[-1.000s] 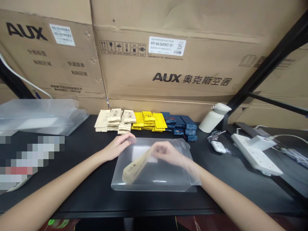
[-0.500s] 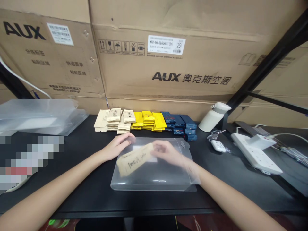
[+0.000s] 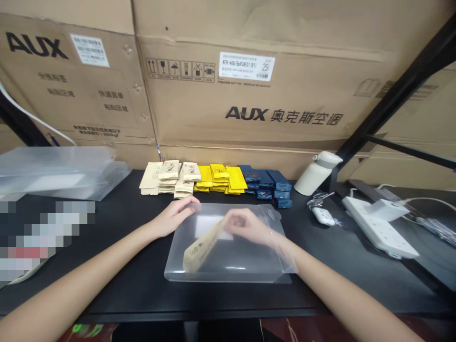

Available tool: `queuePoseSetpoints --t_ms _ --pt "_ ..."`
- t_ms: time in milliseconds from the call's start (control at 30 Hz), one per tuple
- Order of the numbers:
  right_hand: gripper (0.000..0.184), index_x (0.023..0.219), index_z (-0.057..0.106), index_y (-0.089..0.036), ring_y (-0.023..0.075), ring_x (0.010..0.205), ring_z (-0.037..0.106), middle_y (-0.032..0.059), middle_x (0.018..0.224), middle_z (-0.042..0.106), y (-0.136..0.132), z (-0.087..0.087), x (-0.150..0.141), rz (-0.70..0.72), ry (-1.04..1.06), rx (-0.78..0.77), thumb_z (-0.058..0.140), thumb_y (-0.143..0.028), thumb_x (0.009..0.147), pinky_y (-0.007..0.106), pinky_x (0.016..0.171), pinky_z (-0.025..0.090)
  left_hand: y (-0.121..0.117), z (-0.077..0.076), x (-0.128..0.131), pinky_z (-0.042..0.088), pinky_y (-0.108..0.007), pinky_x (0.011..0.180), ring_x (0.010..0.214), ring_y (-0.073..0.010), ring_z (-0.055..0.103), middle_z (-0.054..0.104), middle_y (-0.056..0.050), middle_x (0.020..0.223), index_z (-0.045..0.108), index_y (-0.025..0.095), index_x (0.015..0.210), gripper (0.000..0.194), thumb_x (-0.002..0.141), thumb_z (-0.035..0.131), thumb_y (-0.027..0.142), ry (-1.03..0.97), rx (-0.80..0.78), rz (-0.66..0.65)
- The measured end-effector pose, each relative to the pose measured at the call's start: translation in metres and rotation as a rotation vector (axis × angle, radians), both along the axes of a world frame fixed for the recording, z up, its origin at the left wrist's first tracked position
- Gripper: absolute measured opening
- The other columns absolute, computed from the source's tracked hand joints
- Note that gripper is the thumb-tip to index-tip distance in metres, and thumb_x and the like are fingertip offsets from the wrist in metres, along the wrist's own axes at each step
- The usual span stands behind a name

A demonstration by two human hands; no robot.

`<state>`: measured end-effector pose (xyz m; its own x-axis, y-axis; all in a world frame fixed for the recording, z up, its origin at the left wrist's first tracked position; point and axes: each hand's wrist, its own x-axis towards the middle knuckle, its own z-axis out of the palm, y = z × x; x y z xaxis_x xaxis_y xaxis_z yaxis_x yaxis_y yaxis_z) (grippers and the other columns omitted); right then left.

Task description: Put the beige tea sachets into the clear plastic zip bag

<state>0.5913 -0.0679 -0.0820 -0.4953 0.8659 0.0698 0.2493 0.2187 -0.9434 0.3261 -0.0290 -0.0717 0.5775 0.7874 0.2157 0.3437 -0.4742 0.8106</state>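
Note:
A clear plastic document folder (image 3: 249, 256) lies on the black tabletop in front of me, its open side to the right. My right hand (image 3: 244, 225) reaches inside it and is closed on one end of a beige paper packet (image 3: 201, 249). The packet slants down to the left inside the folder, its dark lettering seen through the plastic. My left hand (image 3: 176, 216) grips the folder's upper left corner, its fingers partly bent. A pale rectangle (image 3: 210, 225) shows through the folder behind the packet.
Stacks of beige packets (image 3: 169, 171), yellow packets (image 3: 235, 178) and dark blue packets (image 3: 265, 179) stand along the back. At right are a white bottle (image 3: 313, 175), an earphone case (image 3: 323, 216) and a power strip (image 3: 377, 228). More clear folders (image 3: 71, 166) lie at left.
Inside the folder, the beige packet has turned on its edge, and its lower end has swung toward me and slightly right. My left hand and the folder have hardly moved.

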Motion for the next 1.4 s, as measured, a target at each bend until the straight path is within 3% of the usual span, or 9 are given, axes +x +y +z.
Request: queuePoseSetpoints --t_ms 533,1400 --pt "0.012 0.082 0.064 -0.016 0.0105 0.065 0.056 -0.0010 0.075 0.062 -0.0005 -0.0007 -0.0004 -0.013 -0.001 -0.007 0.070 -0.026 0.081 0.025 0.062 0.046 0.0000 -0.0012 -0.0014 0.049 -0.038 0.088 0.099 -0.0241 0.063 0.069 -0.005 0.099 0.060 0.021 0.096 0.022 0.093 0.043 0.034 0.015 0.052 0.026" --pt "0.010 0.084 0.065 -0.015 0.0115 0.068 0.060 0.0004 0.078 0.066 -0.0015 0.0013 -0.0012 -0.012 0.004 -0.019 0.070 -0.024 0.080 0.026 0.064 0.050 0.0008 -0.0021 -0.0023 0.049 -0.038 0.089 0.099 -0.0242 0.062 0.068 -0.005 0.100 0.061 0.021 0.098 0.025 0.095 0.043 0.038 0.034 0.030 0.026"
